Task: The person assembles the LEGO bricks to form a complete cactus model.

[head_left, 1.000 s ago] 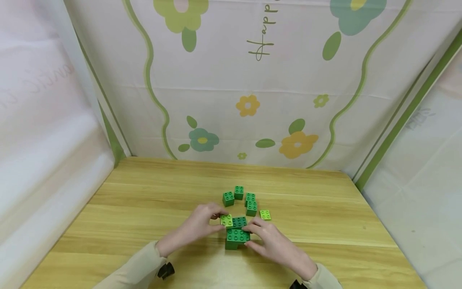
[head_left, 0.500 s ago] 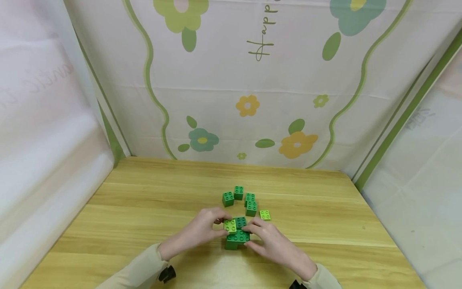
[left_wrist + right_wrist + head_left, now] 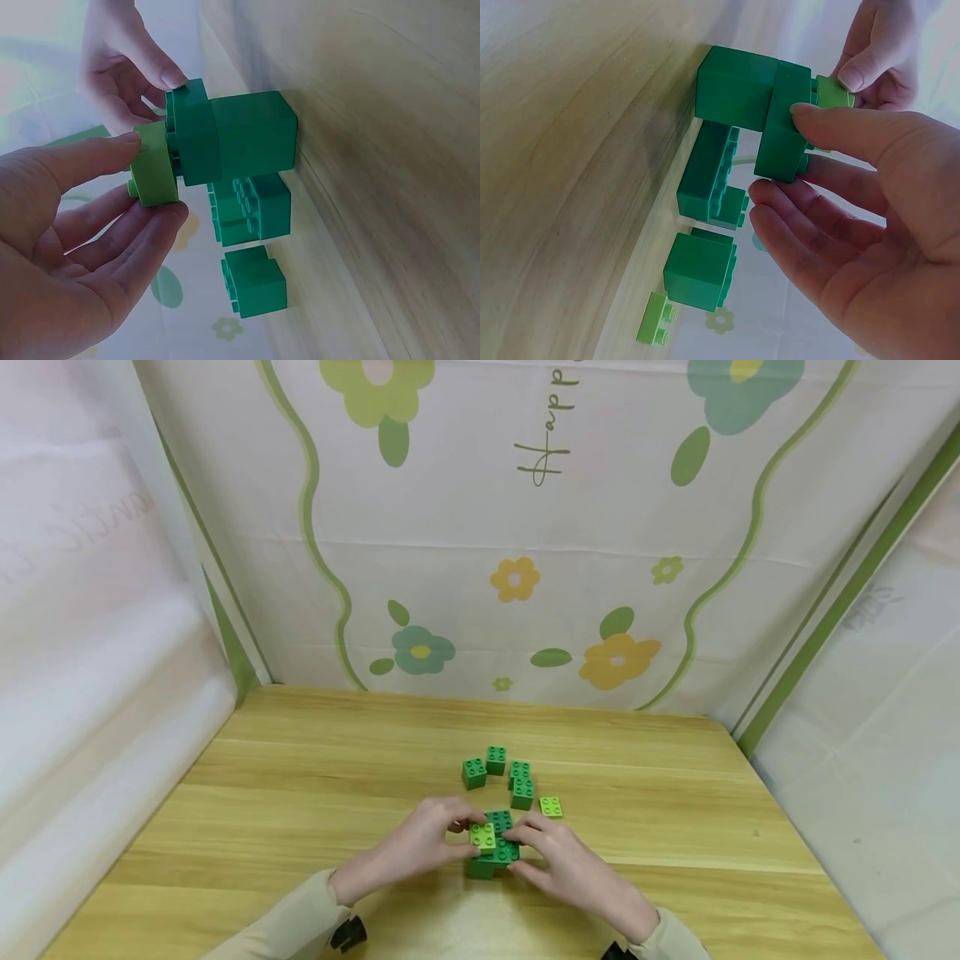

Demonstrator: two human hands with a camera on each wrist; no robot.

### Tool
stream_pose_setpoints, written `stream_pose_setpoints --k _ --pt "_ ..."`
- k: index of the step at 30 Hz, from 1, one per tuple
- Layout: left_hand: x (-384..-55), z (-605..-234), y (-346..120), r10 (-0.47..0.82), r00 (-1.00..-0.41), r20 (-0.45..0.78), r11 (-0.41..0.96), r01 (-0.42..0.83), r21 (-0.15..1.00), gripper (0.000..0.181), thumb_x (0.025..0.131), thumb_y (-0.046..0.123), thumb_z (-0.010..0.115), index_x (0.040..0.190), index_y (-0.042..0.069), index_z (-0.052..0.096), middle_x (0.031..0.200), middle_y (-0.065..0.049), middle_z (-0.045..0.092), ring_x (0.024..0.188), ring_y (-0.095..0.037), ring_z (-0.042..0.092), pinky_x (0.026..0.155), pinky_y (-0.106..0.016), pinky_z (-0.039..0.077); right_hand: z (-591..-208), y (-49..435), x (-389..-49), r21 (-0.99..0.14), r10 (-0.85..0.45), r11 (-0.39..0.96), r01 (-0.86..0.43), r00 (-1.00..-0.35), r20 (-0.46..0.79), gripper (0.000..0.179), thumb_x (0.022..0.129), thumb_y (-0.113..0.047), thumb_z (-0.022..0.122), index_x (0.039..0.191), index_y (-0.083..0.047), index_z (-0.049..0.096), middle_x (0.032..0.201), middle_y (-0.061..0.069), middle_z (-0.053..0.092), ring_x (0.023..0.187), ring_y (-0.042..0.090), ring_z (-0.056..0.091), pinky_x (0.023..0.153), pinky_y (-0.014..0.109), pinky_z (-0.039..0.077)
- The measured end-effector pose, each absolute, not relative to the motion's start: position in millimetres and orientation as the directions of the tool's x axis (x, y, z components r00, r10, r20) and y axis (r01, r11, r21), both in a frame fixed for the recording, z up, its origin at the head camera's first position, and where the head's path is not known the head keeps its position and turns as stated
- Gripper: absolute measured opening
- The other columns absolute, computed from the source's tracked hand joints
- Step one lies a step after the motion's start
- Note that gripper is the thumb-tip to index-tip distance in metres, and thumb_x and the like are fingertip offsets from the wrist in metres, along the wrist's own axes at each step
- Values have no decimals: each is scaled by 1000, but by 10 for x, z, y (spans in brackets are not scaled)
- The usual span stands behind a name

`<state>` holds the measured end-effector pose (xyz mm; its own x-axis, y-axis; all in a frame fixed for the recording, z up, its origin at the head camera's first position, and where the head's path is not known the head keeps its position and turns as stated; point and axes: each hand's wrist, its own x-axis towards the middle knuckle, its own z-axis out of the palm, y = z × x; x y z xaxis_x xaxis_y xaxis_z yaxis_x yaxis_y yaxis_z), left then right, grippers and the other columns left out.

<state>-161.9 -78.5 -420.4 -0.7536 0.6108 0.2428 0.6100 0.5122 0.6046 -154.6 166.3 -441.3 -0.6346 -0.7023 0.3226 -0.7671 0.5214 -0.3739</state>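
Observation:
My left hand [image 3: 423,841] pinches a thin lime toy brick [image 3: 482,837] between thumb and fingers. In the left wrist view, this lime brick [image 3: 155,166] is at the studs of a long green brick [image 3: 199,133]; whether it is pressed fully down I cannot tell. That long brick [image 3: 507,852] lies across a green block [image 3: 482,869] standing on the table, its right end overhanging. My right hand [image 3: 561,866] grips the overhanging end, thumb on one side and fingers on the other, plainly seen in the right wrist view [image 3: 782,139]. Just behind sits a darker green brick [image 3: 499,820].
Farther back stand several small green bricks, among them one at the left [image 3: 474,774], one at the rear [image 3: 496,760] and one at the front right [image 3: 522,795]. A second lime brick [image 3: 551,807] lies right of them. Patterned cloth [image 3: 450,527] walls the wooden table [image 3: 337,735].
My left hand has brought the lime brick right and toward me, from beside the darker brick to over the long brick's left end. My right hand has kept its grip in place.

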Motion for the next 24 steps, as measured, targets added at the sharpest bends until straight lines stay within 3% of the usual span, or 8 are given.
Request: stream_pose_setpoints --k 8,15,24 --pt "-1597 -4206 -773 628 -746 221 509 608 609 33 81 9 80 112 4 71 108 -9 74 90 -14 71 79 -14 58 -4416 1668 -1549 -379 -696 535 -755 -648 309 31 85 -15 77 114 -6 69 109 3 66 95 12 67 82 17 59" --pt "-1595 -4228 -768 627 -752 202 511 593 622 33 82 10 79 114 4 70 111 -10 74 91 -13 71 80 -15 58 -4419 1669 -1549 -378 -694 539 -753 -651 308 30 86 -15 77 114 -6 69 109 3 66 96 11 66 82 17 59" --pt "-1603 -4267 -779 615 -770 170 460 525 716 32 84 9 78 114 4 70 114 -12 73 97 -18 72 84 -17 58 -4428 1663 -1549 -362 -696 530 -767 -637 332 31 85 -15 77 113 -7 69 109 2 66 95 10 66 81 17 59"
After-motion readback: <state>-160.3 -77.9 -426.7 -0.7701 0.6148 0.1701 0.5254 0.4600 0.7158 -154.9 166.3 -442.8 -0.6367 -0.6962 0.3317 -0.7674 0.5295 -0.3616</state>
